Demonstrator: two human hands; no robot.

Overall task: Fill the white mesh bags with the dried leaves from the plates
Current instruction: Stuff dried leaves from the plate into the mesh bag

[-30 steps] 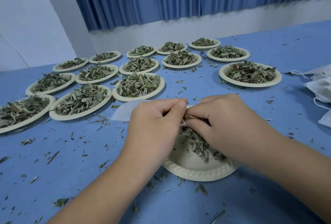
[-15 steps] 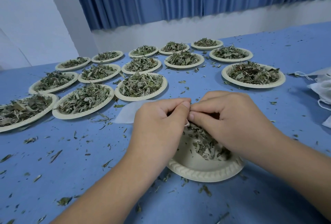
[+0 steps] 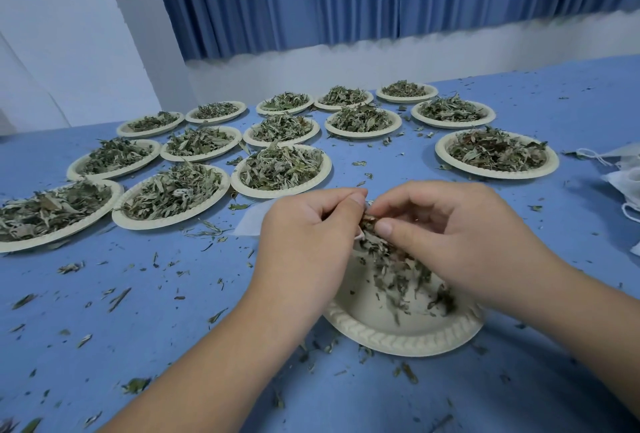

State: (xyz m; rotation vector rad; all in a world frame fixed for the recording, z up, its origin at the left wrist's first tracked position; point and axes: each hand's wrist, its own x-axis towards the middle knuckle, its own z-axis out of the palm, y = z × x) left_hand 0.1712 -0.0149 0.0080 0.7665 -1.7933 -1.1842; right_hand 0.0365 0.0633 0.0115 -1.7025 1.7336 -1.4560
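Left grip (image 3: 308,245) curled, pinching mouth of white mesh bag (image 3: 247,224); bag's body lies flat on table (image 3: 138,346) beyond my knuckles. Right grip (image 3: 450,238) pinches clump of dried leaves (image 3: 391,270) right at bag's mouth, fingertips against left thumb. Leaves trail down onto near plate (image 3: 398,341) under both grips. Full plates (image 3: 280,194) beyond; spare bags (image 3: 627,183) far right.

Fifteen plates (image 3: 401,342), two hands (image 3: 304,242).
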